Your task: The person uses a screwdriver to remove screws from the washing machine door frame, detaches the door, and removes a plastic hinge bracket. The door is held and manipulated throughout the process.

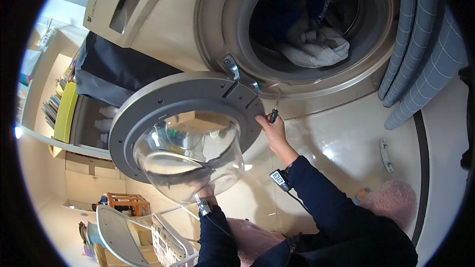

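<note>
My right hand (pixel 273 133) grips a small black screwdriver (pixel 273 115) at the rim of the detached-looking or swung-out washer door (pixel 123 138), its metal shaft pointing up toward the lower hinge area. A silver hinge bracket (pixel 231 68) joins that side of the door to the machine. My left hand (pixel 203 188) is behind or under the clear glass bowl (pixel 183 143), its fingers hard to make out through it. The open drum (pixel 309 5) holds dark clothing and a pale grey cloth (pixel 316 49).
Grey checked curtains (pixel 420 59) hang at the right. A shelf unit (pixel 67 133) with books, bottles and a dark fabric item (pixel 106 69) stands at the left. A white folding chair (pixel 121 232) and a wooden stool (pixel 128 200) are lower left. A loose handle (pixel 386 155) lies at right.
</note>
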A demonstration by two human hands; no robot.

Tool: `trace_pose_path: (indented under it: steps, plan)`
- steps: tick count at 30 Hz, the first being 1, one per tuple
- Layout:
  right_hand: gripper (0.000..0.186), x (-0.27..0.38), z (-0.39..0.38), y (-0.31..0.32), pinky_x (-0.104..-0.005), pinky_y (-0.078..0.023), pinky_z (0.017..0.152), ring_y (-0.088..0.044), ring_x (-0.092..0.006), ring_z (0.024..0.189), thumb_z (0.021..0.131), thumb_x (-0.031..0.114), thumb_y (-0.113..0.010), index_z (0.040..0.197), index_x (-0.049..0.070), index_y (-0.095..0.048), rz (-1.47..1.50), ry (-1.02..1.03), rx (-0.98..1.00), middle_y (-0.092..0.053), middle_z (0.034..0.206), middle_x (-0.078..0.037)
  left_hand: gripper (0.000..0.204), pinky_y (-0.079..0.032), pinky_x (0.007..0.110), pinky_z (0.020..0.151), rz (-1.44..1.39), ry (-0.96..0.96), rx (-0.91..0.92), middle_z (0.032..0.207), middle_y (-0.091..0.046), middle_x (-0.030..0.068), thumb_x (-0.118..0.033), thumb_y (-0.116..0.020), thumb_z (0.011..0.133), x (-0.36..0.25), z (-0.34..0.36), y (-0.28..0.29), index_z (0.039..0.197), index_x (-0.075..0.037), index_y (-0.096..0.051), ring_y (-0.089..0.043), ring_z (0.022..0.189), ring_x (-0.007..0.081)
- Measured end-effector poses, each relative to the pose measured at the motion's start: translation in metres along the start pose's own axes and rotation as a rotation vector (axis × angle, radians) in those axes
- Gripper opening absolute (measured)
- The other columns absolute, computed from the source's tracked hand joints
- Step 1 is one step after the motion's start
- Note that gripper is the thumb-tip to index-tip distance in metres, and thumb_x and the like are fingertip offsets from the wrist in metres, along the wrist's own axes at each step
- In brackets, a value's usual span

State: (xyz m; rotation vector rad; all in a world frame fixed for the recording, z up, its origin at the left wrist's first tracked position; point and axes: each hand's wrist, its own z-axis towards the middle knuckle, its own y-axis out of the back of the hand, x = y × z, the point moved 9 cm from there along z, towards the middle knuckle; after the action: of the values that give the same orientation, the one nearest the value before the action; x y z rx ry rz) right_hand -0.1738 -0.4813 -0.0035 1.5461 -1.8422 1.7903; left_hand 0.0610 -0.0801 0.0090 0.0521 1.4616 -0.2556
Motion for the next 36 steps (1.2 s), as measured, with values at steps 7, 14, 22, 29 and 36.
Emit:
trace_pose_path:
  steps: [7,14,22,29,36]
  plan:
    - [0.037,0.001,-0.001,-0.003,-0.024,-0.028,0.05,-0.035,-0.0047,0.057,0.081,0.025,-0.079,0.073,0.015,-0.045,0.029,0.007,-0.014,-0.042,0.066,0.007,0.05,-0.052,0.029,0.068,-0.241,0.165,0.158,0.085,-0.064,0.0085,-0.043,-0.058,0.091,-0.014,-0.019,-0.055,0.115,0.0,-0.06,-0.059,0.072,0.0187]
    - [0.041,-0.001,0.0,-0.001,-0.0257,-0.036,0.061,-0.04,-0.0082,0.067,0.079,0.031,-0.082,0.076,0.009,-0.048,0.016,-0.003,-0.006,-0.046,0.072,0.005,0.03,-0.053,0.033,0.074,-0.473,0.251,0.032,0.093,-0.063,0.0087,-0.028,-0.064,0.088,0.012,-0.027,-0.053,0.107,-0.004,-0.062,-0.058,0.083,0.0198]
    - [0.041,-0.008,0.002,-0.002,-0.0268,-0.037,0.063,-0.041,-0.0088,0.067,0.081,0.035,-0.079,0.073,0.009,-0.048,0.014,-0.013,0.014,-0.046,0.071,0.005,0.035,-0.052,0.037,0.089,-0.506,0.261,0.043,0.109,-0.063,0.0143,-0.019,-0.064,0.086,0.035,-0.031,-0.062,0.116,-0.002,-0.06,-0.061,0.103,0.0232]
    - [0.041,0.0,0.0,0.004,-0.0278,-0.039,0.062,-0.044,-0.0095,0.067,0.079,0.035,-0.081,0.075,0.006,-0.051,-0.066,-0.011,-0.054,-0.051,0.07,0.003,0.047,-0.049,0.033,0.088,1.439,-0.421,0.603,0.113,-0.065,0.0115,-0.024,-0.068,0.08,0.043,-0.039,-0.089,0.12,-0.001,-0.06,-0.063,0.099,0.0222]
    - [0.04,0.0,-0.008,-0.005,-0.0289,-0.035,0.058,-0.039,-0.0089,0.064,0.084,0.037,-0.076,0.073,0.01,-0.047,-0.172,0.027,-0.074,-0.043,0.067,0.004,0.038,-0.049,0.035,0.092,2.755,-2.054,0.076,0.122,-0.06,0.0113,-0.032,-0.045,0.099,0.091,-0.032,-0.082,0.124,-0.006,-0.056,-0.058,0.107,0.0228]
